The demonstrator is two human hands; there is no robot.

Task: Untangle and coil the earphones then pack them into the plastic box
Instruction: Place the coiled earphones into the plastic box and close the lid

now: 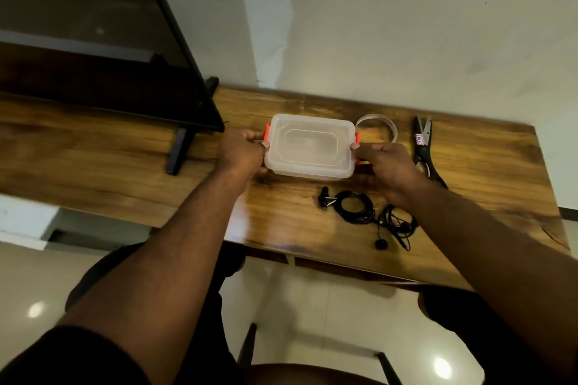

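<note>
A clear plastic box [309, 147] with its lid on and orange clips at both ends sits on the wooden table [125, 172]. My left hand [242, 148] grips the box's left end, fingers curled at the orange clip. My right hand [383, 164] grips the right end, with the thumb on the lid's edge by the other clip. The black earphones [364, 211] lie loose on the table in front of the box, partly coiled and tangled, with one earbud near the table's front edge. Neither hand touches them.
Black-handled scissors [423, 147] lie to the right of the box. A roll of clear tape [380, 125] stands behind the box's right corner. A dark monitor [103, 50] on a black stand fills the table's left. A chair sits below the table edge.
</note>
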